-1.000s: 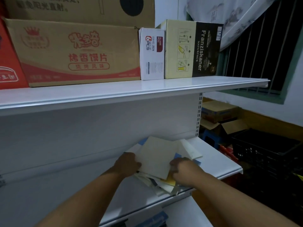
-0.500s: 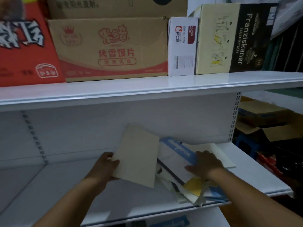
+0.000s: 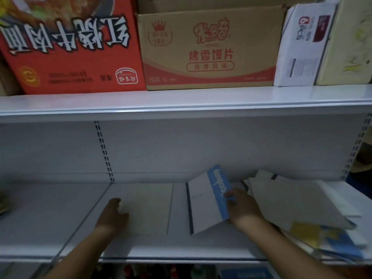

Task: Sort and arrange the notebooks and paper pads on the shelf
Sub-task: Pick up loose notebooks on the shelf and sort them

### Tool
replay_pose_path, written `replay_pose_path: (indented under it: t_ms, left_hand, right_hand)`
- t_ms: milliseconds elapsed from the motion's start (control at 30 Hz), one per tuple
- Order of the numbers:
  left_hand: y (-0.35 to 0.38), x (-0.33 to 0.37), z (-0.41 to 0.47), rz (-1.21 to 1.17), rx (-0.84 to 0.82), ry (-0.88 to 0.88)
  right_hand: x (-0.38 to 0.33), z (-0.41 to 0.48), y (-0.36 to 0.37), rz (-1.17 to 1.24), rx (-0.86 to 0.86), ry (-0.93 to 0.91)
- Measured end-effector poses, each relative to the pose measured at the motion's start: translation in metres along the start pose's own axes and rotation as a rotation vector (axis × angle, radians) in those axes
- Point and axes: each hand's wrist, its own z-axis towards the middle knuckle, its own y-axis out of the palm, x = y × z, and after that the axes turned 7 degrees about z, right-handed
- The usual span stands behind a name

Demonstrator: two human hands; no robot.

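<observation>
A pale cream pad (image 3: 150, 208) lies flat on the white lower shelf (image 3: 60, 218), left of centre. My left hand (image 3: 112, 215) rests on its left edge, fingers loosely bent. A white notebook with a blue band (image 3: 207, 200) is tilted up off the shelf, and my right hand (image 3: 243, 208) grips its right edge. To the right lies a loose heap of notebooks and pads (image 3: 298, 202), white on top with yellow and blue covers (image 3: 330, 240) sticking out at the front.
The upper shelf (image 3: 181, 101) hangs close overhead and carries a red carton (image 3: 70, 47), a brown carton (image 3: 209, 51) and a white box (image 3: 302, 47). A slotted upright (image 3: 103, 152) runs down the back panel. The shelf's front lip (image 3: 181, 258) is near my forearms.
My left hand carried the cream pad leftward and laid it flat on the shelf. My right hand took hold of the blue-banded notebook and lifted it off the heap. The view shifted left.
</observation>
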Motion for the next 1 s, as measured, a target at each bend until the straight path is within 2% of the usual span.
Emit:
replay_pose_path:
  t_ms: [67, 133, 233, 333, 400, 467, 500, 600, 700, 800, 1000]
  left_hand:
    - [0.002, 0.002, -0.001, 0.193, 0.006, 0.165]
    - [0.009, 0.004, -0.004, 0.398, -0.105, 0.294]
    - [0.019, 0.007, -0.005, 0.563, -0.183, 0.351]
    - [0.019, 0.011, -0.003, 0.518, -0.146, 0.372]
    - [0.022, 0.020, 0.000, 0.445, -0.104, 0.400]
    - [0.036, 0.043, 0.000, 0.280, -0.098, 0.513]
    - [0.046, 0.061, -0.005, 0.187, -0.122, 0.582]
    - [0.079, 0.129, -0.030, 0.005, -0.237, 0.803]
    - [0.116, 0.194, -0.051, -0.005, -0.403, 0.969]
    - [0.149, 0.248, -0.063, 0.086, -0.501, 1.021]
    - [0.186, 0.295, -0.056, 0.586, -0.496, 0.982]
  right_hand:
    - [0.003, -0.006, 0.028, -0.093, -0.008, 0.025]
    - [0.010, -0.010, 0.044, -0.257, -0.068, 0.019]
    - [0.014, -0.014, 0.056, -0.450, -0.104, 0.021]
    - [0.011, -0.015, 0.063, -0.591, -0.104, 0.018]
    - [0.009, -0.019, 0.060, -0.568, -0.094, -0.045]
    - [0.013, -0.023, 0.050, -0.480, -0.038, -0.191]
    - [0.015, -0.022, 0.041, -0.492, 0.029, -0.285]
    - [0.030, -0.021, -0.005, -0.399, 0.189, -0.416]
    - [0.055, -0.020, -0.057, -0.416, 0.300, -0.370]
    - [0.081, -0.022, -0.104, -0.453, 0.369, -0.259]
    - [0.122, -0.018, -0.169, -0.441, 0.417, -0.032]
